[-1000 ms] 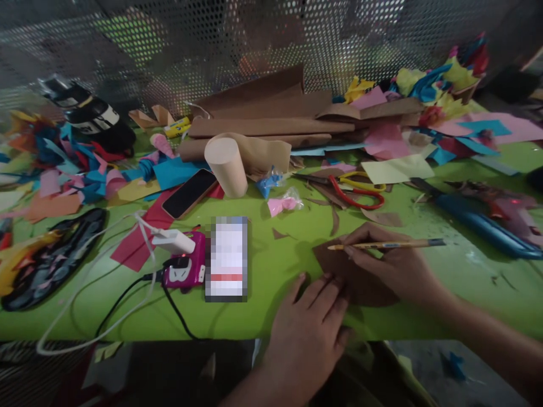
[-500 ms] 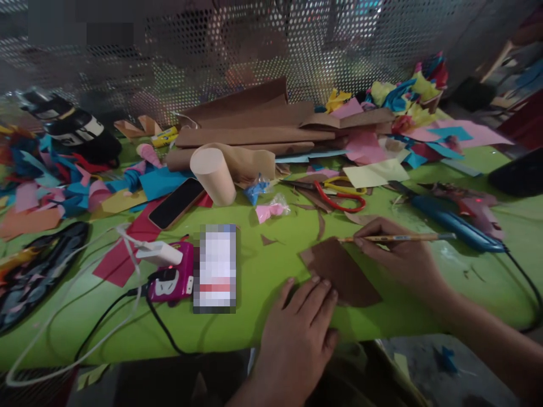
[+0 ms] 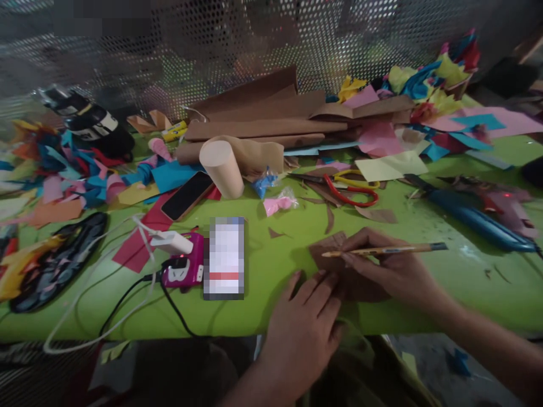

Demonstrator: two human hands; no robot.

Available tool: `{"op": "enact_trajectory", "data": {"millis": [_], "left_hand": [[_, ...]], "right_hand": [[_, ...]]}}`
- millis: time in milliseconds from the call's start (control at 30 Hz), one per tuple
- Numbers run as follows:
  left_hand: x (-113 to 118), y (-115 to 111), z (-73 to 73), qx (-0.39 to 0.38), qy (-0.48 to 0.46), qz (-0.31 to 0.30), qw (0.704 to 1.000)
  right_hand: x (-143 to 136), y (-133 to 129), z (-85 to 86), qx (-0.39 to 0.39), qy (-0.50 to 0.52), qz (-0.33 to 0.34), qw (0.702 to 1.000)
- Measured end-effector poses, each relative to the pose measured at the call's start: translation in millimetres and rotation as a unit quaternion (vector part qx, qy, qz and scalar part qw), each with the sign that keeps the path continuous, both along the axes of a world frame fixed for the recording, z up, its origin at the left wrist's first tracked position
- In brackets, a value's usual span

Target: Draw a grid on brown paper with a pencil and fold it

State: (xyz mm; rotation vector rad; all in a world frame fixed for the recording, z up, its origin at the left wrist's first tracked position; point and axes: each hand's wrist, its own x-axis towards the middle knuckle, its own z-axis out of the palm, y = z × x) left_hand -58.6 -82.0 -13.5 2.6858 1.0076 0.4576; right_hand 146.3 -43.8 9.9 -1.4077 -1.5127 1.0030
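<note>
A small piece of brown paper [image 3: 326, 246] lies on the green table, partly covered by both hands. My left hand [image 3: 303, 316] rests flat with its fingers stretched over the paper's lower left edge. Pinched in my right hand [image 3: 382, 265] is a pencil [image 3: 394, 249], held nearly level with its tip pointing left over the upper part of the paper. Whether the tip touches the paper I cannot tell. Beyond the paper lie scissors [image 3: 352, 195] with red and yellow handles, among thin brown scraps [image 3: 328, 217].
Left of my hands lie a lit phone [image 3: 227, 257], a purple power adapter [image 3: 185, 271] with cables and a dark phone [image 3: 186, 196]. A cardboard tube [image 3: 223, 169] stands behind them. A blue cutter-like tool [image 3: 475, 215] lies right. Brown paper sheets [image 3: 263, 130] line the back.
The pencil tip has moved left and down, from the paper's top edge to over its surface. My left hand stays on the paper. The whole view has shifted slightly.
</note>
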Motion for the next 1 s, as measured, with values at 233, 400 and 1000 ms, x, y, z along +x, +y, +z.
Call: {"op": "enact_trajectory", "data": {"millis": [233, 400, 1000], "left_hand": [[-0.3, -1.2, -0.9, -0.009, 0.006, -0.001, 1.000], [-0.2, -1.1, -2.1, -0.018, -0.003, -0.002, 1.000], [-1.8, -0.3, -2.0, -0.002, -0.002, -0.003, 1.000]], "right_hand": [[-9.7, 0.5, -6.8, -0.033, 0.030, 0.045, 0.998], [-8.2, 0.7, -9.7, -0.030, -0.017, 0.042, 0.999], [25.4, -0.4, -8.8, 0.047, -0.154, -0.072, 0.984]]}}
